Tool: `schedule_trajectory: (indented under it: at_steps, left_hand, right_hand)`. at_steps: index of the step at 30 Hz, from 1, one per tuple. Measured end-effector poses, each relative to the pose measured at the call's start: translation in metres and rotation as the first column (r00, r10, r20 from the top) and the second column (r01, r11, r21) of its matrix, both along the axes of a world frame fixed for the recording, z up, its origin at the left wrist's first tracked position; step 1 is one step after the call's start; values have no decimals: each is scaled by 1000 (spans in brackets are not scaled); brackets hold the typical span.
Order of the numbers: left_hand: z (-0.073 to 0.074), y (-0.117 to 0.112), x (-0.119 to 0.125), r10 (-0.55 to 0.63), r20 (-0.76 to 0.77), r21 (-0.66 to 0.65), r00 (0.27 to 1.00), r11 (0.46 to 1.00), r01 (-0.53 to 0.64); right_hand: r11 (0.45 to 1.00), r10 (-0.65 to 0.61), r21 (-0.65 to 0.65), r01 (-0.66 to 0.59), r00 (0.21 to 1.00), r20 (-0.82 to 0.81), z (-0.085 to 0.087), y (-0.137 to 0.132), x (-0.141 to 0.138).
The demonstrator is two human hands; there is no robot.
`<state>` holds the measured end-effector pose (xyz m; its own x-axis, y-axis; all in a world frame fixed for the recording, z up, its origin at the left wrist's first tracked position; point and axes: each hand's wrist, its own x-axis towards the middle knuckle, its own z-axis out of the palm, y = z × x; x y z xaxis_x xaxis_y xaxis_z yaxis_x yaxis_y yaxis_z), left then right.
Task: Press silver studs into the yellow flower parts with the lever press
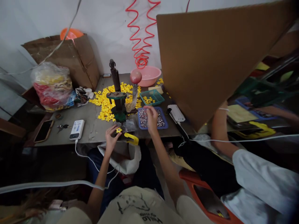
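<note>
My left hand (111,137) pinches a small yellow star-shaped piece (119,130) with a dark centre, just under the tip of a green hand press (119,107). The press has a lever with a red ball knob (135,77). Over a blue tray (166,123) of small shiny metal parts (161,119) is my right hand (152,119), its fingers curled together; whatever they may hold is hidden. A heap of yellow pieces (105,104) lies behind and left of the press. A yellow handle-like part (132,138) juts from the table edge beside my left hand.
A green basket (153,97) with yellow pieces and a pink basin (149,76) stand behind. Left are a phone (44,130), keys (64,127) and a white power bank (77,129). A cardboard panel (210,56) rises at right, with a co-worker's arm (221,133) beyond. White cables cross below.
</note>
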<state>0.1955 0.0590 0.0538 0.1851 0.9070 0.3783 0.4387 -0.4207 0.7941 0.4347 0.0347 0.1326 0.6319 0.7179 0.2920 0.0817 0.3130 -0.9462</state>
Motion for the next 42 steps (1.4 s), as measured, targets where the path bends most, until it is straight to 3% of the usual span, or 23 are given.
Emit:
schedule_trajectory:
  at_steps: [4,6,8,10,11,14,18,20,22,24,25,26,27,28,30,31,33,36,39,42]
  left_hand:
    - [-4,15,10,81,-155,2,985,997,-82]
    - [-5,21,19,117,-200,-26,973,992,-124]
    - [-6,24,26,146,-234,-49,961,986,-161]
    - [-8,27,29,158,-259,-62,953,982,-179]
    - [-9,27,29,157,-265,-64,951,982,-180]
    - [-12,29,30,162,-268,-66,950,980,-186]
    - [-8,32,32,157,-264,-64,952,982,-180]
    - [-4,29,26,169,-250,-34,953,983,-183]
    - [-4,17,11,152,-218,1,964,988,-156]
    - [-13,-5,-12,53,-174,-1,983,999,-54]
    - [-21,-18,-23,-22,-143,-37,990,999,17]
    - [-31,-32,-34,-71,-125,-92,990,994,60]
    - [-41,-45,-43,-121,-118,-150,986,983,102]
    - [-50,-55,-49,-168,-114,-187,979,972,145]
    - [-59,-64,-56,-202,-123,-212,972,962,173]
    - [-58,-61,-57,-184,-128,-199,974,967,157]
    - [-46,-39,-56,-88,-127,-140,988,988,70]
    - [-16,21,-48,55,-120,7,991,999,-54]
    - [6,85,-31,21,-256,112,967,994,8]
    - [15,122,-16,-89,-438,82,895,987,138]
  right_hand:
    - [991,28,134,-24,999,-24,74,30,18]
    - [975,166,160,-154,984,-67,115,45,17]
    - [923,344,202,-327,937,-57,149,53,8]
    - [855,462,259,-450,887,15,167,49,-9]
    - [829,478,304,-469,877,52,168,40,-20]
    - [791,422,450,-415,902,89,143,-7,-53]
    - [786,457,381,-486,873,171,102,-59,-69]
    - [801,448,346,-489,872,196,94,-60,-55]
    - [854,386,282,-438,895,222,88,-49,-27]
    - [936,300,89,-342,902,312,73,-37,9]
    - [964,264,-69,-258,880,395,61,-32,27]
    - [956,260,-253,-151,835,486,46,-29,43]
    - [902,298,-431,-38,776,556,31,-26,56]
    - [822,360,-565,66,708,607,15,-24,66]
    - [682,476,-694,229,583,659,-11,-21,75]
    - [653,510,-705,277,527,680,-20,-20,75]
    - [652,529,-685,325,454,717,-30,-17,72]
    - [666,527,-668,331,425,736,-30,-11,65]
    - [668,508,-664,334,447,736,-28,-8,63]
    - [677,465,-661,325,507,726,-31,-8,65]
